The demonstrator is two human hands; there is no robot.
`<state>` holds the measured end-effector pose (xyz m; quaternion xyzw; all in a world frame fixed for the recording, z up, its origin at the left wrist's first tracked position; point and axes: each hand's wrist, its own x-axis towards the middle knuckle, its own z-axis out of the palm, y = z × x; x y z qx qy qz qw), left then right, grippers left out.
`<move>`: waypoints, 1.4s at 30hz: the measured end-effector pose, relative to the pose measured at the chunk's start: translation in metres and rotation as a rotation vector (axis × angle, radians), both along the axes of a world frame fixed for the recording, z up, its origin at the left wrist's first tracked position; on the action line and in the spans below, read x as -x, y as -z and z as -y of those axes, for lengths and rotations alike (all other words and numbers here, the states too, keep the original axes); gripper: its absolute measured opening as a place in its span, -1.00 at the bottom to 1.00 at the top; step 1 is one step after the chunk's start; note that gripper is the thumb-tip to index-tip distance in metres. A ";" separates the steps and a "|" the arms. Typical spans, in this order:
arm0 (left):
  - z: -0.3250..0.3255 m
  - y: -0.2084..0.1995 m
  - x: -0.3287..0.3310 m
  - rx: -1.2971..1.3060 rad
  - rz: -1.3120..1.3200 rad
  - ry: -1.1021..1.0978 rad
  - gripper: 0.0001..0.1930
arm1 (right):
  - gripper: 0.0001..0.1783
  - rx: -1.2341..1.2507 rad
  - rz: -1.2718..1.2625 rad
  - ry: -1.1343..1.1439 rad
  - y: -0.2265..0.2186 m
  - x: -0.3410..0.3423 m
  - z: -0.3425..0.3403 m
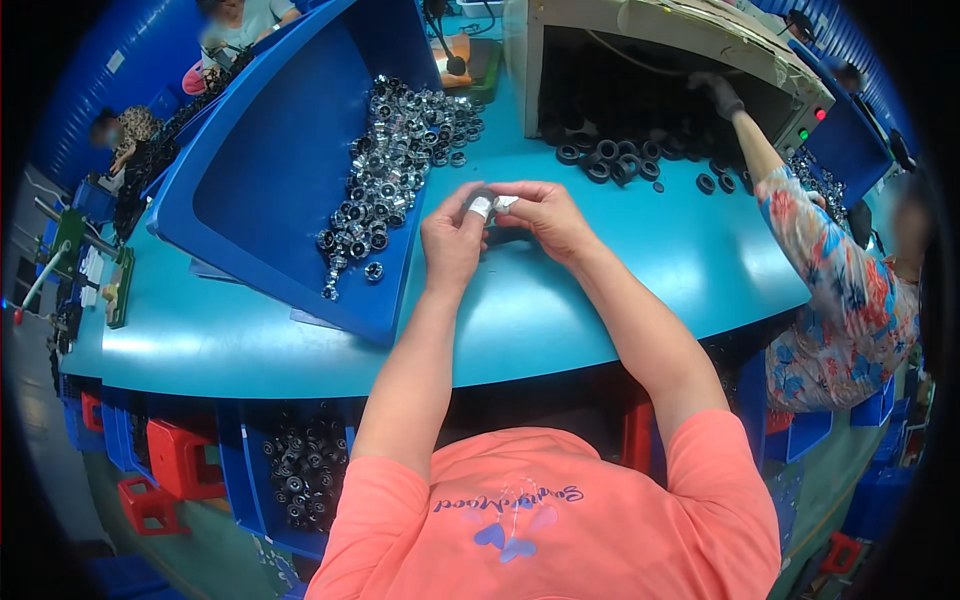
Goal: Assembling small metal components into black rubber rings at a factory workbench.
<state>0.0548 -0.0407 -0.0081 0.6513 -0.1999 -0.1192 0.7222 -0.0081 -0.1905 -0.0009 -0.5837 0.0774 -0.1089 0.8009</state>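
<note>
The person's left hand (453,240) is grasping a small dark ring (482,194) between thumb and fingers, and this ring is held up over the table (560,335), somewhat inward from its near edge. The right hand (548,215) is brought close against it, with the thumb and forefinger bent together; whether these also grip the ring, one cannot tell. A white covering is seen on the left thumb. To the left, a tilted blue bin (265,150) reaches toward the near edge of the table, and shiny metallic parts (385,165) are heaped in it and beside it. Toward the far edge, loose black rings (625,165) lie before a beige box (670,20), where a co-worker's gloved hand (718,95) is at the dark opening.
</note>
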 end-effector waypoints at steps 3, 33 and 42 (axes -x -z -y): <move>-0.003 0.002 -0.001 -0.027 0.000 -0.039 -0.72 | -0.65 0.160 0.048 0.050 0.003 -0.001 -0.008; 0.001 0.008 -0.005 -0.005 0.172 0.098 -0.47 | -0.65 -0.080 0.003 -0.029 0.000 -0.002 0.006; 0.000 0.009 -0.006 -0.004 0.271 0.062 -0.49 | -0.66 -0.056 0.005 -0.046 0.000 -0.002 0.008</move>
